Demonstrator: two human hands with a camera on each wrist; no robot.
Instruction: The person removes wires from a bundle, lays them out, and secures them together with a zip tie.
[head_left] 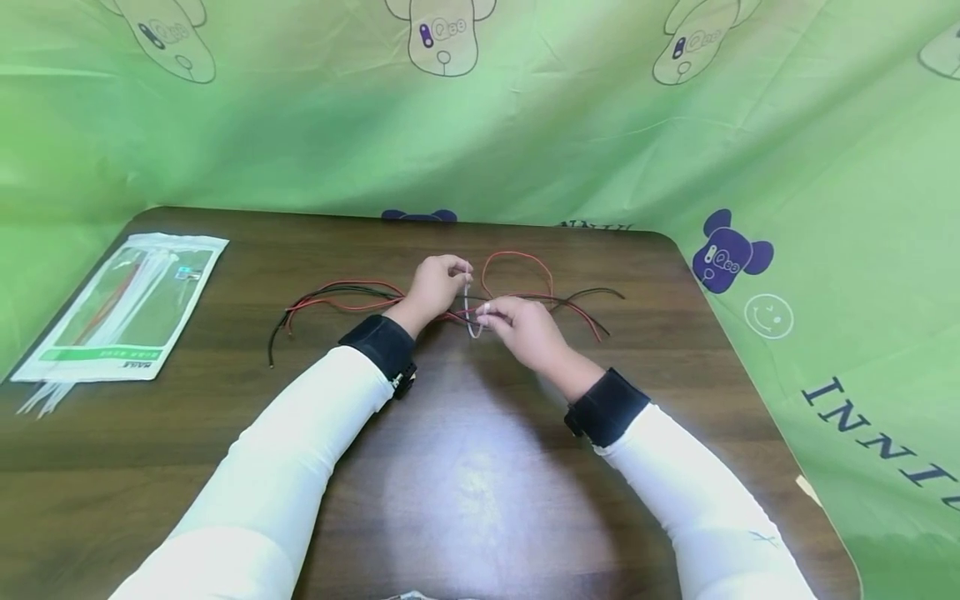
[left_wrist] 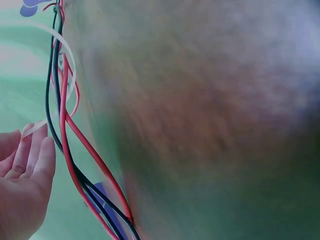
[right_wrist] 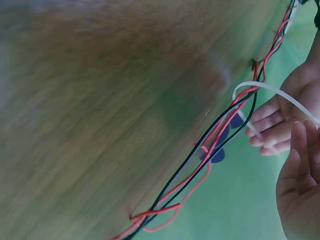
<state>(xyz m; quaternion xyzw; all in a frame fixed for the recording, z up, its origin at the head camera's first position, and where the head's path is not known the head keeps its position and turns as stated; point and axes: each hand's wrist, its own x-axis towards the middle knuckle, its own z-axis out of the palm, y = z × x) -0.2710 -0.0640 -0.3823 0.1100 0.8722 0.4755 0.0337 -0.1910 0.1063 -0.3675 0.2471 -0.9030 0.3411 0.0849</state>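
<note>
A bundle of red and black wires (head_left: 352,287) lies across the table, passing beneath both hands. Around its middle curves a thin white cable tie (head_left: 467,302), bent into an open U in the right wrist view (right_wrist: 285,94). My left hand (head_left: 433,290) pinches one end of the tie on the bundle's far side. Nearer to me, my right hand (head_left: 525,332) holds the other end between thumb and fingertips. Seen from the left wrist, the left hand (left_wrist: 27,187) has the tie's tip by its fingers. Whether the tie's ends touch cannot be told.
On the left of the brown table (head_left: 225,467) lies a clear-fronted bag of cable ties (head_left: 127,300), several tie ends sticking out at its near edge. A green printed cloth (head_left: 315,125) hangs behind the table and along its right side.
</note>
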